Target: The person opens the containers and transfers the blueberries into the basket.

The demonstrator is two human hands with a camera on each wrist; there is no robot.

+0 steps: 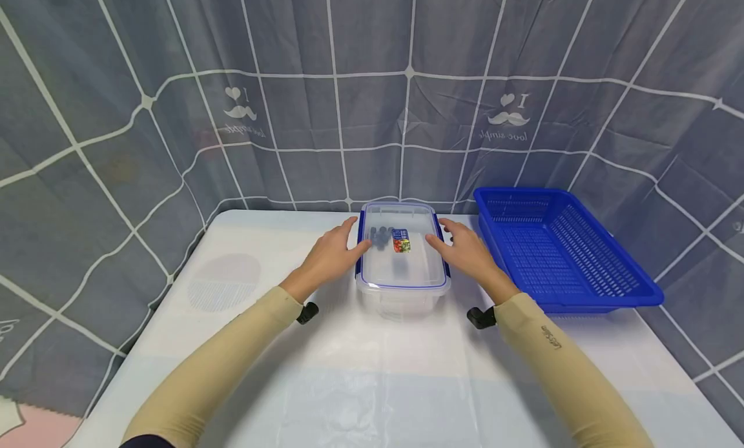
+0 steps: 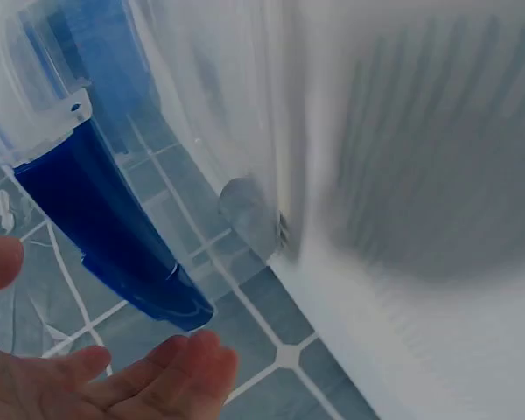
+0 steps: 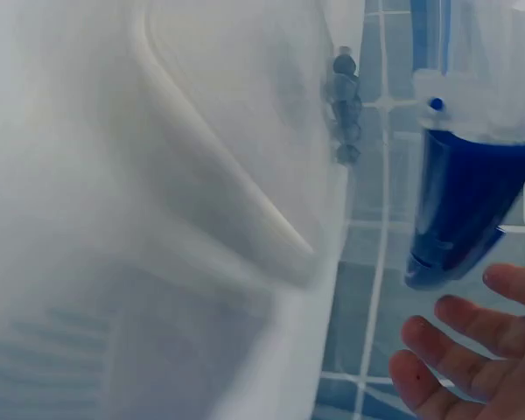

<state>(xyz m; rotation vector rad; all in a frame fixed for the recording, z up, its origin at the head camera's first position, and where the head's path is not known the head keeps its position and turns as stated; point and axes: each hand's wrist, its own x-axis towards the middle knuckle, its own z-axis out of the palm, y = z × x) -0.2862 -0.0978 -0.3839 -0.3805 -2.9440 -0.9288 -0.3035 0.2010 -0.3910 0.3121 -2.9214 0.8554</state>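
A clear plastic food container [image 1: 401, 267] with a blue-rimmed lid stands on the table, a colourful fruit label [image 1: 401, 240] on top. Dark round things [image 1: 381, 237], like a small bunch of grapes, show through it. My left hand [image 1: 331, 251] is at the container's left side, thumb over the lid's edge. My right hand [image 1: 467, 251] mirrors it on the right. In the left wrist view, extended fingers lie close to a blue side latch [image 2: 105, 223]; the right wrist view shows the other latch [image 3: 472, 197] near loosely spread fingers. Whether thumbs touch the lid, I cannot tell.
A blue perforated plastic basket [image 1: 558, 261] sits on the table to the right, close to my right hand. A grey curtain [image 1: 372, 112] with white grid lines hangs behind and at both sides. The white table [image 1: 349, 383] extends toward me.
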